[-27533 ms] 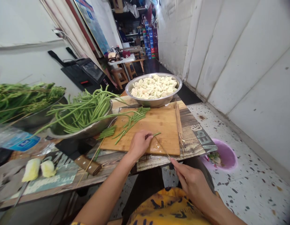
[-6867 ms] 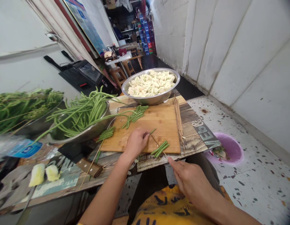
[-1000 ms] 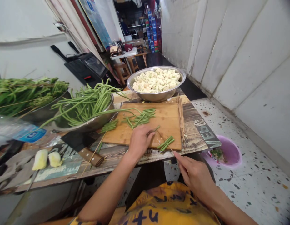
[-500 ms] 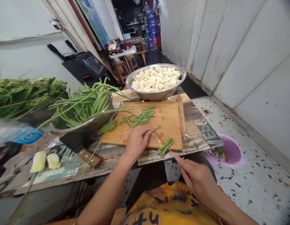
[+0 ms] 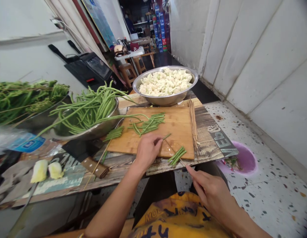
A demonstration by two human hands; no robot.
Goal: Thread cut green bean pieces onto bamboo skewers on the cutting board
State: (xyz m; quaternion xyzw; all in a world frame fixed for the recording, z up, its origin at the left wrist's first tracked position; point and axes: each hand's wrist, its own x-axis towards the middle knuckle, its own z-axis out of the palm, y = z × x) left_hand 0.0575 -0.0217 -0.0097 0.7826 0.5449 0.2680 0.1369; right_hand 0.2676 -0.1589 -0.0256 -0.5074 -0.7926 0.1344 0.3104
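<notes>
My left hand (image 5: 149, 149) is closed on a short green bean piece (image 5: 166, 136) above the front of the wooden cutting board (image 5: 175, 122). My right hand (image 5: 205, 185) pinches the near end of a thin skewer (image 5: 171, 147), whose far tip meets the held piece. Several bean pieces (image 5: 177, 156) are threaded side by side on this skewer, close to my right hand. Loose cut beans (image 5: 151, 124) lie on the board, and a threaded row of beans (image 5: 114, 133) rests at its left edge.
Bare skewers (image 5: 192, 124) lie along the board's right side. Behind it stands a metal bowl (image 5: 165, 99) of cauliflower. To the left are a bowl of long beans (image 5: 94, 112), a cleaver (image 5: 94, 165) and heaped greens (image 5: 26, 99). A purple basin (image 5: 250, 158) sits on the floor.
Both hands have shifted slightly to the right with the skewer and the beans. The grips look the same.
</notes>
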